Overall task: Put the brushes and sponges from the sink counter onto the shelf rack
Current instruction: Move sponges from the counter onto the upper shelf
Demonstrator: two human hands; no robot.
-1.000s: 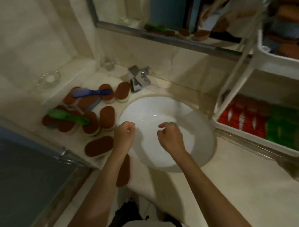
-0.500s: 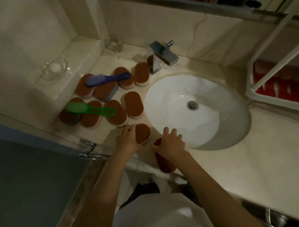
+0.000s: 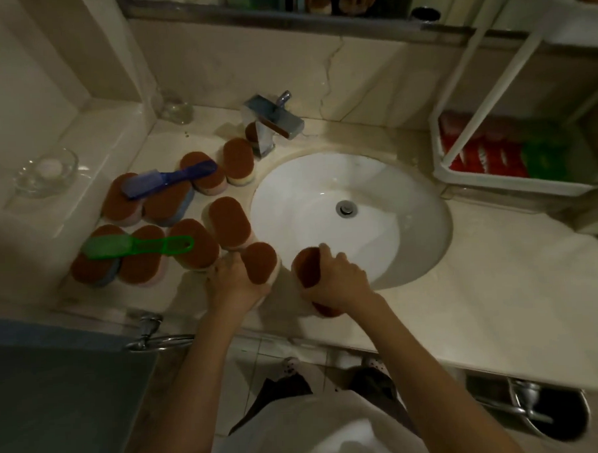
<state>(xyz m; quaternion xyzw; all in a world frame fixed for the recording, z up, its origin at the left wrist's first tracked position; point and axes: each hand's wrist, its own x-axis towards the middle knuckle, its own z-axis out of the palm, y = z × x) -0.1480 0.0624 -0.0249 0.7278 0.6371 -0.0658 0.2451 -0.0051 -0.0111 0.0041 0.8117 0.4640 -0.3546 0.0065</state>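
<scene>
Sponges sit 1 per hand, fingers of the left hand (image 3: 236, 280) curled round the left sponge (image 3: 260, 262) and those of the right hand (image 3: 339, 279) wrapped over the right sponge (image 3: 306, 267), probably so 2 go together to the shelf rack (image 3: 511, 183) well beyond the right knuckles.

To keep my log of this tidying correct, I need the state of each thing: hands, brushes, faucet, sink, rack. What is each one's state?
left hand: grips a sponge beside the sink
right hand: grips a second sponge at the counter's front
green brush: lies across loose sponges, untouched
blue brush: also across loose sponges, untouched
faucet: no water runs
sink: holds nothing
shelf rack: lower tray holds red and green items
</scene>
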